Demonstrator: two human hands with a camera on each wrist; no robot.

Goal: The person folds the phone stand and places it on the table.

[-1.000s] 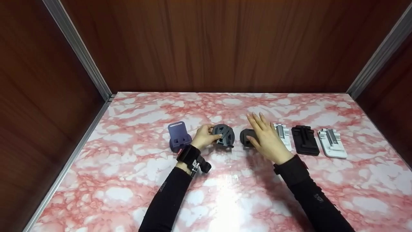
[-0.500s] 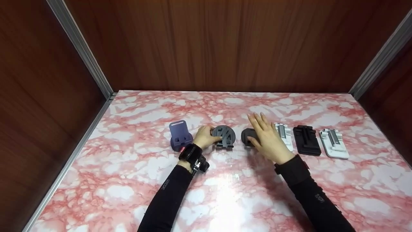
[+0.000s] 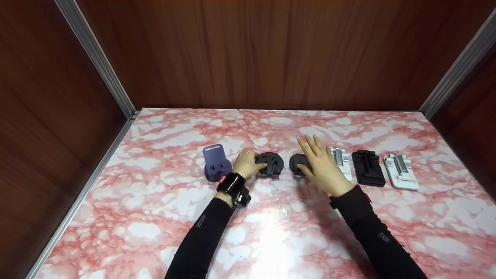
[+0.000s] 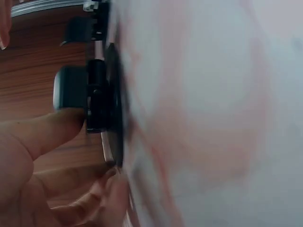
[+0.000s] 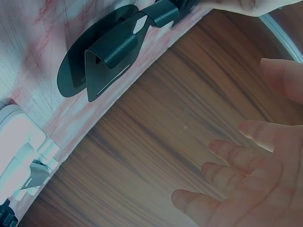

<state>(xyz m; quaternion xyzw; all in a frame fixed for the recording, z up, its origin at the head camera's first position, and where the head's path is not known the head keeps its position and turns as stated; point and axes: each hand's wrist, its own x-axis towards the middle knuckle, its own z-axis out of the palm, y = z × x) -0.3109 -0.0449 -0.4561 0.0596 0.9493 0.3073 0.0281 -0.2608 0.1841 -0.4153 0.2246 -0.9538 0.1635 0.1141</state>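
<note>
My left hand point(image 3: 246, 164) holds a dark phone stand point(image 3: 274, 164) by its left side. In the left wrist view the thumb presses on the folded stand point(image 4: 98, 101) and other fingers meet the edge of its round base, which lies close to the tabletop. A second dark phone stand point(image 3: 297, 161), also round-based, sits just to the right. Over it my right hand point(image 3: 325, 170) hovers, fingers straight and spread. The right wrist view has the palm point(image 5: 265, 184) holding nothing, apart from that second stand point(image 5: 97, 56). Left of my left hand, a purple phone stand point(image 3: 215, 157) stands unfolded.
Right of my right hand lie a partly covered white folded stand point(image 3: 344, 164), a black one point(image 3: 368, 168) and another white one point(image 3: 401, 172), in a row. Wood-grain panels point(image 3: 271, 54) wall in the marbled tabletop point(image 3: 147, 232) at back and sides.
My left hand has brought the dark phone stand from a tilt down to lie flat, turning it slightly. The right hand has stayed nearly in place.
</note>
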